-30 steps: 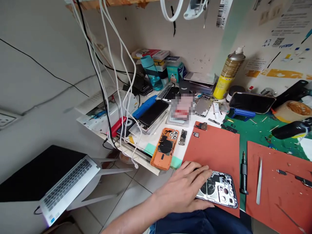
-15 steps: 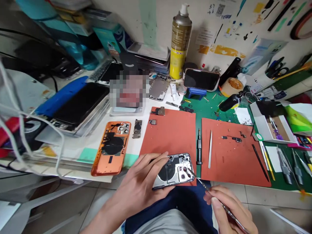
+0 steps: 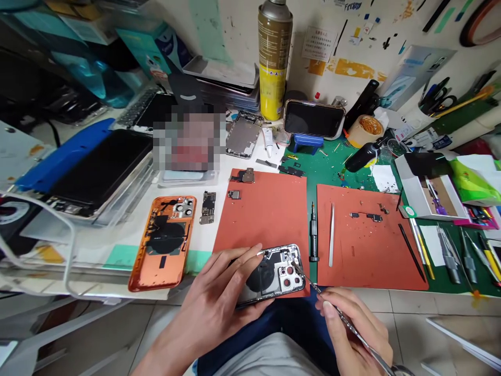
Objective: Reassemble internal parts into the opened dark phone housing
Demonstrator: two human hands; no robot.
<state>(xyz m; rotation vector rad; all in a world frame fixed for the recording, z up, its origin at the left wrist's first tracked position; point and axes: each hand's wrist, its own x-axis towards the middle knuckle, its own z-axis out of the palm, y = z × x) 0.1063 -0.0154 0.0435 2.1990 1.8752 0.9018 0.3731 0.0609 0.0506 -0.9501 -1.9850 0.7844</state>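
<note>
I'm steadying the opened phone housing [image 3: 270, 277] under my spread left grip [image 3: 219, 292] while my right grip [image 3: 352, 326], just in front of it, is pinching a slim steel pick [image 3: 313, 285] (tip kept shallow and light by the camera corner [image 3: 288, 277]).

The head-worn camera is looking forward and down from the person's head, facing the tabletop [image 3: 203, 256] and wall at close range, with the left hand [image 3: 217, 287] and right hand [image 3: 352, 326] along the frame's lower edge.
</note>
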